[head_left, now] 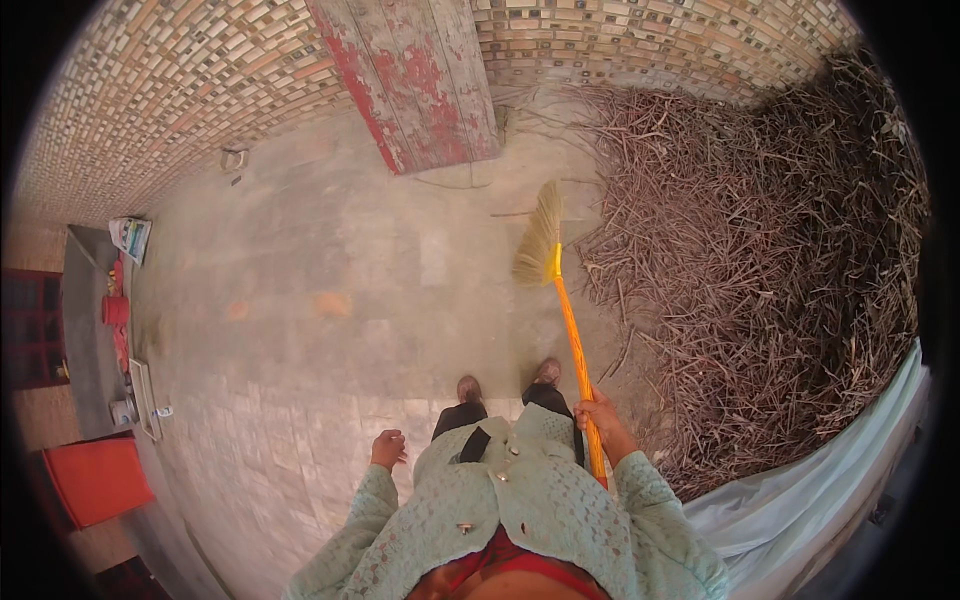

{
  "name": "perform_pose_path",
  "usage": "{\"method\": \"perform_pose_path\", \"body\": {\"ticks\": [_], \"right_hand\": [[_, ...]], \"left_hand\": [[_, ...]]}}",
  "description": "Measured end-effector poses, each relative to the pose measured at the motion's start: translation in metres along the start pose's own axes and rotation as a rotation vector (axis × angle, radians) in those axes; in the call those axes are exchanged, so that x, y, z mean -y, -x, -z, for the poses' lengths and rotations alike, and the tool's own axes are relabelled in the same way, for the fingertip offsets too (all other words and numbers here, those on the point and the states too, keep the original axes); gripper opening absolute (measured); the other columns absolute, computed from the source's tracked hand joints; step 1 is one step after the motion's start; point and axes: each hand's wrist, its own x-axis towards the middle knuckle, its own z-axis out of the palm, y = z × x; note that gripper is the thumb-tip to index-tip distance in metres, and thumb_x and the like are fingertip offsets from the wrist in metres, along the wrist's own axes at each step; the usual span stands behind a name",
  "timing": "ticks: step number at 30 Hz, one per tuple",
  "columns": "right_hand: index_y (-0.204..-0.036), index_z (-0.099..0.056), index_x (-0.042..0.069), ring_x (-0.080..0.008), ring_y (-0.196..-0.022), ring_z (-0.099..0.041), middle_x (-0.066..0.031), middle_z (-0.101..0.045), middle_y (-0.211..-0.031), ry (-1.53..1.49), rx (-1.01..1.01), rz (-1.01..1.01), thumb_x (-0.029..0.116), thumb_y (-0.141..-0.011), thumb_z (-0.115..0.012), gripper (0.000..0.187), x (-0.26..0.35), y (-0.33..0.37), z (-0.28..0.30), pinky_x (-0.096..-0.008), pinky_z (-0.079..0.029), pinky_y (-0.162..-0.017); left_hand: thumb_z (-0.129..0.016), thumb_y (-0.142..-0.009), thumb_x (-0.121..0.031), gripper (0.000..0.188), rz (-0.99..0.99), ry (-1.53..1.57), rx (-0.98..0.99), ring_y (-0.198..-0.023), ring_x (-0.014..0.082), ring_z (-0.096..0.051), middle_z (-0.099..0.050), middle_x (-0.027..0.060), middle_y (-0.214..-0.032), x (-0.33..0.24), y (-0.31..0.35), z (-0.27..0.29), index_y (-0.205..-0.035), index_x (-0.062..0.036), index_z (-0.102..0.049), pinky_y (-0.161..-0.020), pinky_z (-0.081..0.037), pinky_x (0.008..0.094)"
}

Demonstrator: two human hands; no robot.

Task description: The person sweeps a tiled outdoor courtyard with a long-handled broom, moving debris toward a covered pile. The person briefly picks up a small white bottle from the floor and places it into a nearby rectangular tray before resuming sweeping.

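Note:
My right hand is wrapped round the orange handle of a broom, on my right side. The handle slants forward and a little left from my hip to a yellow collar. Beyond the collar, pale bristles fan out at the floor, near the left edge of a heap of dry twigs. A few loose sticks lie close to the bristles. My left hand hangs beside my left hip with its fingers curled in, and nothing shows in it. Both my feet stand on the paved floor, behind the bristles.
Peeling red-painted wooden boards lean by the brick wall ahead. The twig heap fills the right side, with a pale sheet along its near edge. At the left are a grey ledge, a red box-like thing and a pale tray.

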Motion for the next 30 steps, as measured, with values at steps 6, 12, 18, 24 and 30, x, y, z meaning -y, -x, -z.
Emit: {"method": "perform_pose_path", "body": {"ticks": [6,12,18,24,30], "right_hand": [[-0.113,-0.039,0.008,-0.0110,-0.037,-0.043,-0.0033,-0.047,-0.054,0.285,-0.110,0.102,-0.006,-0.068,-0.048,0.048,0.005,-0.050,0.044,-0.0238,-0.038,-0.032],[-0.120,-0.032,0.012,-0.0104,-0.038,-0.042,-0.0026,-0.045,-0.056,0.295,-0.248,0.347,-0.005,-0.068,-0.047,0.056,0.084,-0.050,0.055,-0.0235,-0.038,-0.033],[-0.125,-0.020,0.020,-0.0092,-0.040,-0.037,-0.0032,-0.041,-0.058,0.008,0.078,0.243,-0.005,-0.071,-0.045,0.065,0.134,-0.015,0.038,-0.0222,-0.033,-0.034],[-0.120,-0.027,0.022,-0.0080,-0.040,-0.036,-0.0041,-0.041,-0.060,-0.219,0.371,-0.090,-0.005,-0.072,-0.045,0.058,0.120,-0.050,0.001,-0.0204,-0.030,-0.034],[-0.097,-0.037,0.011,-0.0100,-0.039,-0.040,-0.0068,-0.045,-0.059,0.031,0.268,-0.168,-0.003,-0.073,-0.047,0.029,0.085,-0.128,-0.063,-0.0214,-0.033,-0.033]], "left_hand": [[-0.053,-0.073,-0.014,0.028,-0.020,0.036,-0.063,-0.046,0.0162,-0.053,-0.054,0.0098,-0.067,0.001,0.014,-0.001,-0.098,-0.0023,-0.051,-0.037,-0.047,0.0302],[-0.053,-0.073,-0.014,0.028,0.025,0.047,-0.108,-0.045,0.0179,-0.054,-0.054,0.0106,-0.065,0.019,0.036,-0.014,-0.098,-0.0021,-0.051,-0.036,-0.047,0.0311],[-0.051,-0.074,-0.016,0.027,0.096,0.053,-0.143,-0.045,0.0173,-0.052,-0.052,0.0081,-0.062,0.016,0.066,-0.034,-0.098,-0.0029,-0.050,-0.035,-0.042,0.0305],[-0.053,-0.072,-0.015,0.021,-0.032,0.016,-0.177,-0.050,0.0164,-0.054,-0.056,0.0093,-0.065,0.008,0.080,-0.044,-0.087,-0.0002,-0.056,-0.042,-0.044,0.0303],[-0.052,-0.073,-0.013,0.026,-0.072,0.087,-0.111,-0.046,0.0195,-0.054,-0.052,0.0103,-0.064,-0.006,0.032,-0.032,-0.096,-0.0022,-0.051,-0.037,-0.047,0.0340]]}}
